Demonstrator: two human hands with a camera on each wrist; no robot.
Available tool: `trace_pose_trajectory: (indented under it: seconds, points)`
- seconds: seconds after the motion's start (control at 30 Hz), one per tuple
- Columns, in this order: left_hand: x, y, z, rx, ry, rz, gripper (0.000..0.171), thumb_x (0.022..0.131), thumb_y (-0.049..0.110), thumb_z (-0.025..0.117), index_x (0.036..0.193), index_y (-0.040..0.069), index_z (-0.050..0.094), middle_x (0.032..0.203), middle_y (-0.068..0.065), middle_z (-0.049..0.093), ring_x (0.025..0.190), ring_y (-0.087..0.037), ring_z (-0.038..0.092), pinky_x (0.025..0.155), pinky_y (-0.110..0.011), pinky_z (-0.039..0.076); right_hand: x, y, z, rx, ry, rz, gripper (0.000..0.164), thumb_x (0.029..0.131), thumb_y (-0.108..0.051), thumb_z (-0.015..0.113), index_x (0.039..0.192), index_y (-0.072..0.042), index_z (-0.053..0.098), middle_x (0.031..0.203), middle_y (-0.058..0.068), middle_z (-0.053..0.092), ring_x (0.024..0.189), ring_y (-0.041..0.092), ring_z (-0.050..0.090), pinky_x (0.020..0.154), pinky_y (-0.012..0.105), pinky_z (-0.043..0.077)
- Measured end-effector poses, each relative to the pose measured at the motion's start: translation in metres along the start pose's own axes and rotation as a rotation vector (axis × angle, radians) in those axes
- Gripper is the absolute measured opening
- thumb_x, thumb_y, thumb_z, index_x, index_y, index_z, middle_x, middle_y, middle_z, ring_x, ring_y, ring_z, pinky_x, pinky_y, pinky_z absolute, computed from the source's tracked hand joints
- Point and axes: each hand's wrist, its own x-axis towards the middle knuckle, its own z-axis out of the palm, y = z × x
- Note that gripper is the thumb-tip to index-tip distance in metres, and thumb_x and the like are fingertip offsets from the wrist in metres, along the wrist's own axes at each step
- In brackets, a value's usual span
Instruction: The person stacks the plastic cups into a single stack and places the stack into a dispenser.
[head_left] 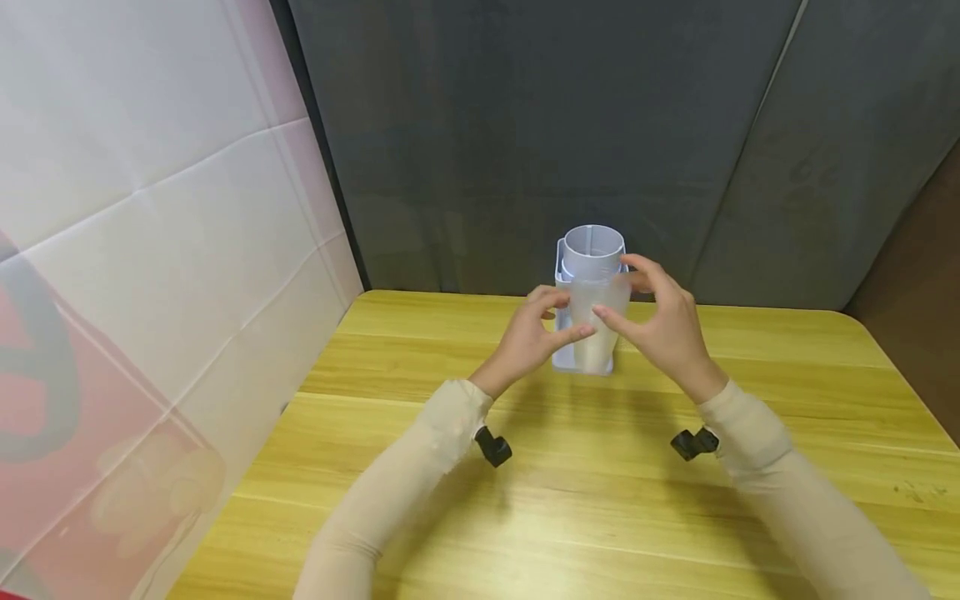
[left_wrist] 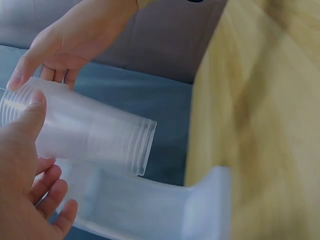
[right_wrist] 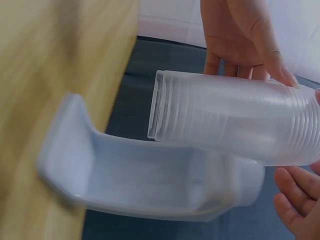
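A stack of clear plastic cups [left_wrist: 95,125] is held between both hands, blurred in the head view. My left hand [head_left: 525,337] grips its left side, thumb toward me and fingers around the side. On the opposite side, my right hand [head_left: 667,329] holds it with thumb and fingers. Behind the stack stands a pale blue-white cup dispenser [head_left: 594,254], with a round open tube on top and a flat foot. In the right wrist view, the dispenser's curved body [right_wrist: 145,172] lies alongside the cups, apparently close; whether they touch, I cannot tell.
The dispenser stands near the back edge of a wooden table [head_left: 600,517]. A dark grey panel [head_left: 525,150] rises behind it. To the left is a white printed wall sheet [head_left: 187,208], and a brown surface [head_left: 915,300] borders the right.
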Motion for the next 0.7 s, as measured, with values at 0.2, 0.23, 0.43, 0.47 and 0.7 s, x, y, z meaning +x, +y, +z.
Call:
trace_pose_trajectory:
  seconds: [0.2, 0.23, 0.43, 0.47, 0.7]
  points:
    - [0.016, 0.022, -0.019, -0.004, 0.011, 0.009, 0.054, 0.084, 0.034, 0.079, 0.128, 0.006, 0.064, 0.128, -0.006, 0.059, 0.120, -0.023, 0.056, 0.106, -0.037, 0.050, 0.026, -0.015, -0.015, -0.028, 0.031, -0.052, 0.071, 0.076, -0.019, 0.086, 0.138, -0.007, 0.051, 0.113, 0.017, 0.072, 0.102, 0.031, 0.068, 0.093, 0.050, 0.052]
    - [0.019, 0.025, -0.022, -0.006, 0.013, 0.018, 0.054, 0.084, 0.034, 0.079, 0.128, 0.006, 0.064, 0.129, -0.006, 0.059, 0.120, -0.024, 0.056, 0.106, -0.038, 0.050, 0.031, -0.016, -0.017, -0.034, 0.037, -0.058, 0.071, 0.077, -0.020, 0.085, 0.138, -0.007, 0.051, 0.112, 0.017, 0.072, 0.102, 0.031, 0.068, 0.093, 0.049, 0.052]
    - [0.037, 0.041, -0.037, 0.014, 0.027, 0.057, 0.055, 0.084, 0.035, 0.079, 0.128, 0.006, 0.064, 0.130, -0.007, 0.058, 0.121, -0.028, 0.055, 0.107, -0.042, 0.049, 0.053, -0.026, -0.027, -0.030, 0.072, -0.078, 0.067, 0.079, -0.021, 0.084, 0.136, -0.006, 0.053, 0.111, 0.015, 0.073, 0.101, 0.030, 0.069, 0.094, 0.049, 0.053]
    - [0.039, 0.042, -0.038, 0.022, 0.025, 0.056, 0.056, 0.084, 0.036, 0.079, 0.129, 0.007, 0.064, 0.130, -0.006, 0.058, 0.122, -0.027, 0.055, 0.107, -0.040, 0.049, 0.056, -0.026, -0.028, -0.029, 0.075, -0.079, 0.067, 0.079, -0.021, 0.084, 0.136, -0.006, 0.053, 0.111, 0.014, 0.073, 0.101, 0.030, 0.069, 0.094, 0.048, 0.053]
    - [0.047, 0.048, -0.045, 0.048, 0.018, 0.050, 0.057, 0.084, 0.038, 0.078, 0.130, 0.008, 0.063, 0.131, -0.005, 0.058, 0.123, -0.024, 0.054, 0.108, -0.037, 0.048, 0.065, -0.028, -0.031, -0.016, 0.069, -0.077, 0.066, 0.080, -0.022, 0.083, 0.136, -0.005, 0.053, 0.111, 0.015, 0.073, 0.100, 0.032, 0.068, 0.094, 0.050, 0.052]
